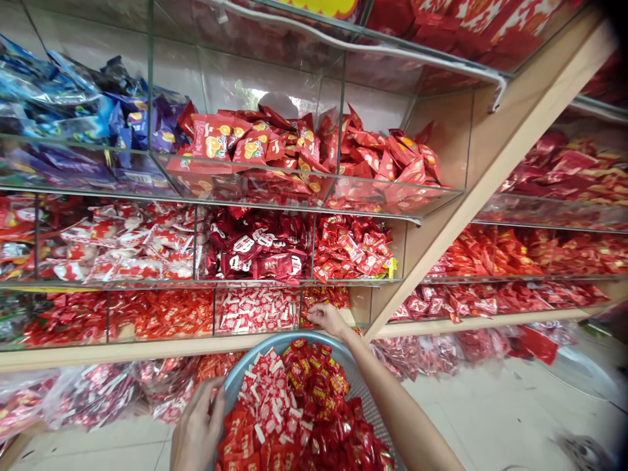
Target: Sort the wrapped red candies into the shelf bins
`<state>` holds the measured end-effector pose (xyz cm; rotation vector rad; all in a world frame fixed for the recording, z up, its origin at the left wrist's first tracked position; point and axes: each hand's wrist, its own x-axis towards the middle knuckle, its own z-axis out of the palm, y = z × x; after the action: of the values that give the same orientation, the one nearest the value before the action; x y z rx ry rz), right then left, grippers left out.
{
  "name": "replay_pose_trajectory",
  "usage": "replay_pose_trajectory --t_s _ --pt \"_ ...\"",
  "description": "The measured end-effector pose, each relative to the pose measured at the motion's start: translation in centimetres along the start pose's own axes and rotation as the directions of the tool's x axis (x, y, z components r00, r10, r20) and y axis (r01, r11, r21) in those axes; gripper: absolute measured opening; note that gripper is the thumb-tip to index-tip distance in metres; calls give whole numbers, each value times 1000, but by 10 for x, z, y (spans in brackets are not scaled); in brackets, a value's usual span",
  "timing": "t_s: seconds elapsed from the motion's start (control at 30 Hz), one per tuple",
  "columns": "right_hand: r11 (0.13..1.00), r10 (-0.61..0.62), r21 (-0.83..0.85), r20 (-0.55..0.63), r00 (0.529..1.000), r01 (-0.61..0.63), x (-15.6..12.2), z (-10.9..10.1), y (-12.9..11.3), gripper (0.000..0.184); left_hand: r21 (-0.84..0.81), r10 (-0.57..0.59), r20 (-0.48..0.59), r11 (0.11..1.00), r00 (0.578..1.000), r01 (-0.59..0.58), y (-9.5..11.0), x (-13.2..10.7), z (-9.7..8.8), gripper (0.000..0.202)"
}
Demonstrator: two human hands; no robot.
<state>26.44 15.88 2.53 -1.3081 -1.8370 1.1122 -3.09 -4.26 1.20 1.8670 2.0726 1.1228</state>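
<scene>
A blue-grey plastic basket [360, 369] sits low in front of me, heaped with wrapped candies in separate patches. White-and-red candies [267, 392] lie at its left, red-and-yellow ones [314, 376] at the back right, plain red ones toward me. My left hand [199, 418] is curled at the basket's left rim and appears to grip it. Past the far rim, my right hand [328, 318] reaches to the bottom-row compartment of red-and-yellow candies [326, 297]. Its fingers are bent together at the compartment's front; whatever they pinch is too small to make out.
Clear-walled shelf bins hold red packets [265, 140], blue packets [53, 98] and dark red candies [260, 245]. A slanting wooden upright [441, 242] divides the shelves, right of my arm. Plastic bags of candies [91, 396] lie beneath the bottom shelf, on the tiled floor [471, 418].
</scene>
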Motion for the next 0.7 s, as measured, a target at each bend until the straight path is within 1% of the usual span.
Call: replay_pose_trajectory --t_s 0.1,0.2,0.27,0.33,0.43,0.5,0.57,0.6,0.63,0.7 --pt "998 -53 23 -74 996 54 -17 -10 -13 40 -5 -3 13 1000 1000 3 0 1 0 26" --pt "993 -50 96 -145 988 65 -45 -22 -23 41 1 -3 29 1000 1000 3 1 1 0 26" --pt "984 7 179 -171 985 24 -67 -27 -24 40 7 2 34 1000 999 -2 1 2 0 25" --pt "967 88 253 -166 982 -44 -90 -28 -20 39 16 6 40 1000 999 -7 1 2 0 25" --pt "933 183 334 -124 975 -132 -115 -21 -9 40 28 -3 55 1000 998 1 3 2 -1 26" --pt "920 199 363 -97 975 -152 -124 -15 -3 41 32 -14 61 999 998 12 5 2 -2 27" --pt "931 177 338 -82 981 -140 -127 -9 -2 41 33 -18 64 999 998 16 7 2 -3 28" --pt "950 151 288 -83 985 -121 -126 -7 -5 40 34 -16 65 999 998 14 7 2 -3 28" --pt "974 112 210 -92 989 -91 -124 -5 -9 37 35 -14 65 999 998 11 8 2 -3 28" --pt "1000 -6 -12 -114 993 5 -118 -1 -23 28 39 -10 61 999 998 8 8 2 -3 28"
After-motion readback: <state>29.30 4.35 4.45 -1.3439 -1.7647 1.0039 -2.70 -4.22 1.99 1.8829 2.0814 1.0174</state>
